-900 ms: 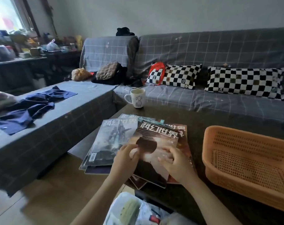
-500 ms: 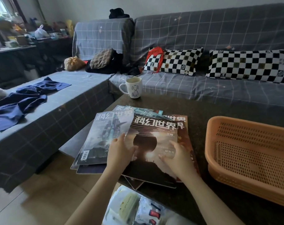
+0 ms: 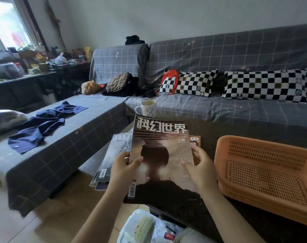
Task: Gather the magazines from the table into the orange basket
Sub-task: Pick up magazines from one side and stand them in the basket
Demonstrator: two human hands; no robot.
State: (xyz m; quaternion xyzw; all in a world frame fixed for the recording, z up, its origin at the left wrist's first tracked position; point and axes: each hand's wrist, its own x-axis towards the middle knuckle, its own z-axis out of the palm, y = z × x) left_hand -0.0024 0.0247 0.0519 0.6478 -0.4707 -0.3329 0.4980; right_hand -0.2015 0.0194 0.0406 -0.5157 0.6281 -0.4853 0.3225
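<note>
Above dark bench (image 3: 210,142), centre of view: top magazine (image 3: 159,155) held raised and tilted, cover toward camera. Left hand (image 3: 123,166) pinches left edge, thumb on cover, fingers behind. Right hand (image 3: 201,165) grips right edge, fingers curled round it. Remaining magazines (image 3: 114,151) lie stacked on bench beneath, overhanging near-left edge. Orange basket (image 3: 265,174) on bench to right, near right hand. White mug (image 3: 148,109) at far bench edge behind magazine; grey sofa (image 3: 219,109) beyond.
</note>
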